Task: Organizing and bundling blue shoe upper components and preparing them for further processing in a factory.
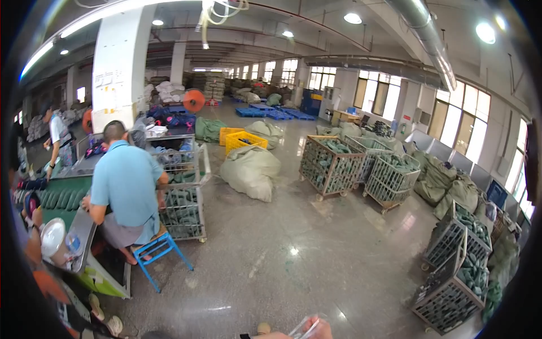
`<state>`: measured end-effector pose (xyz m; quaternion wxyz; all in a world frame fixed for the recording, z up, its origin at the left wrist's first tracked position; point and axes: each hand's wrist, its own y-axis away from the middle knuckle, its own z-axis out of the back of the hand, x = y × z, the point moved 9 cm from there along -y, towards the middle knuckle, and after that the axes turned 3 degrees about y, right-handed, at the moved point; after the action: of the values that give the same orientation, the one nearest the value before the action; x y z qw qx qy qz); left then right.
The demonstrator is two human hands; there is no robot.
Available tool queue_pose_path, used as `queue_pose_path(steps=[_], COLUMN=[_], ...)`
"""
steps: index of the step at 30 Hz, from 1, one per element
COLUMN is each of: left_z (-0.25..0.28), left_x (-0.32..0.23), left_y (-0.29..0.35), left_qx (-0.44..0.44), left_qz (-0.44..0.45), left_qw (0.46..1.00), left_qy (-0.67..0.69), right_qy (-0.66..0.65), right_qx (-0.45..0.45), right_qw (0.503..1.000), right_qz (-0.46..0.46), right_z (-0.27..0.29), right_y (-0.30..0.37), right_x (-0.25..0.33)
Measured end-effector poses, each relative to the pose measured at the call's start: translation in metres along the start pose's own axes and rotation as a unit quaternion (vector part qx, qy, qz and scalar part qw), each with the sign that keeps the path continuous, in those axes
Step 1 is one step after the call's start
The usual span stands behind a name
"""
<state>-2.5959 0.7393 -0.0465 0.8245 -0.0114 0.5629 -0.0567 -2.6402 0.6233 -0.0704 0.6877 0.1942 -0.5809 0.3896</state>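
At the lower edge, my right hand (320, 329) is closed, with its fingers pinching a thin clear plastic piece (302, 326), perhaps a bag or a strip. My left hand (275, 335) comes in beside it from the left, with a black band at the wrist. Its fingers are mostly cut off by the picture's edge, so its grip does not show. A light-coloured shoe tip (263, 327) shows just above my left hand.
A person in a light blue shirt (125, 175) sits on a blue stool (161, 251) at a green-topped worktable (79, 183) to the left. Wheeled crates (330, 169) of green items stand right, near stuffed sacks (451, 183). A pale sack (251, 172) and yellow crates (245, 141) lie ahead.
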Motion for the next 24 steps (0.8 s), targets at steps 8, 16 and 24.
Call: queue_pose_path(steps=[8, 16, 24], left_z=[0.256, 0.423, 0.631], left_x=[0.139, 0.218, 0.296], left_y=[-0.003, -0.080, -0.160], left_qx=[-0.261, -0.256, -0.150], left_qz=[0.221, 0.267, 0.329], left_qw=[0.856, 0.780, 0.876], left_qy=[0.387, 0.505, 0.319], right_qy=[-0.398, -0.324, 0.166], right_qx=[0.278, 0.171, -0.130], right_qw=[0.840, 0.880, 0.978], right_qz=[-0.242, -0.301, -0.005], right_z=[-0.121, -0.215, -0.222], right_y=[-0.229, -0.455, -0.688], right_x=[0.048, -0.084, -0.096])
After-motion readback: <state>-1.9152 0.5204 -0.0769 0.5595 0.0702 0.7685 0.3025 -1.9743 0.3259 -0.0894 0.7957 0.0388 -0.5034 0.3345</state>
